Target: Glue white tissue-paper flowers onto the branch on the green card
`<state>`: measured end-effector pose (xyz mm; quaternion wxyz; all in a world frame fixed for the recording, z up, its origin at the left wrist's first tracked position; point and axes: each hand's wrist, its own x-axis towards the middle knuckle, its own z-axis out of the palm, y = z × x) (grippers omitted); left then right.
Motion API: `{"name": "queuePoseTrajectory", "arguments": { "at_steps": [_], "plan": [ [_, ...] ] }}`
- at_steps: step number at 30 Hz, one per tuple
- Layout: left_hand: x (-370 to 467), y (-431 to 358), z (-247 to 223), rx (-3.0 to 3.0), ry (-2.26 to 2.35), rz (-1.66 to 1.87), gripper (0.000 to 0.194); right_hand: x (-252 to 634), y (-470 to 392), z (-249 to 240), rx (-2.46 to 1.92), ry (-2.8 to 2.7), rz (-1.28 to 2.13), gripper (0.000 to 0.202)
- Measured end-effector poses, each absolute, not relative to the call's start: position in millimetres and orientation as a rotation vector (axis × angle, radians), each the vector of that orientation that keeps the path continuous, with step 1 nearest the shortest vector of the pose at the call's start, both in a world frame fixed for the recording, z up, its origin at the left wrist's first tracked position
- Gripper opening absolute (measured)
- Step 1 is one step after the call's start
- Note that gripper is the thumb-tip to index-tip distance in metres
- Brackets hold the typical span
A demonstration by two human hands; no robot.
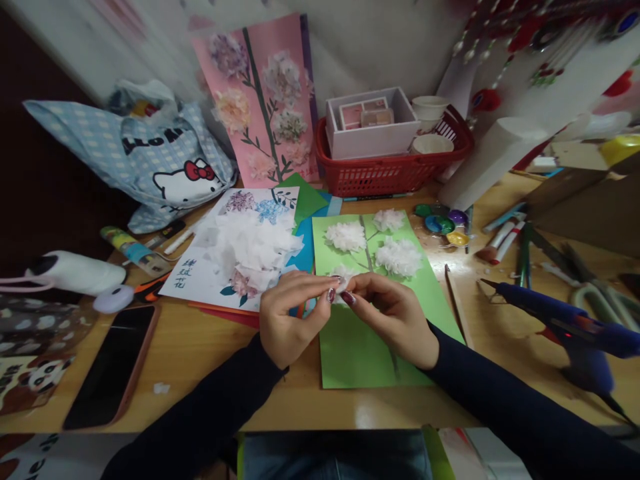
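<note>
My left hand (295, 313) and my right hand (393, 317) meet over the green sheet (357, 353), fingertips pinched together. Between them is a small crumpled piece of white tissue paper (343, 279), partly covered by the fingers. On the sheet, several fluffy white paper flowers (399, 258) sit along a painted dark stem. Left of my hands, a heap of loose white tissue paper pieces (250, 243) lies on a white sheet (183, 287) with coloured flowers and handwritten characters.
A blue glue gun (565, 317) lies at the right by scissors (600, 293) and markers (509, 241). Paint pots (440, 223) stand behind the green sheet, near a red basket (370, 177). At the left are a phone (113, 367) and a checked bag (175, 153). A pink flower picture (295, 100) leans behind.
</note>
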<state>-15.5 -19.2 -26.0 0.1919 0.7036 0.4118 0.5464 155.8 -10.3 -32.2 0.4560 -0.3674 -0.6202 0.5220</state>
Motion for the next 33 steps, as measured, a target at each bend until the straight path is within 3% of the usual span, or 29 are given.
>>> {"name": "queuePoseTrajectory", "arguments": {
  "at_steps": [12, 33],
  "plan": [
    [-13.7, -20.1, -23.2, 2.342, 1.261, 1.626, 0.019, 155.2, -11.4, -31.7, -0.947, -1.601, 1.194, 0.012],
    [-12.4, -21.0, -25.5, 2.170, 1.214, 1.586, 0.019, 155.4, -9.8, -32.5, -0.907, -1.480, 1.408, 0.020]
  ]
}}
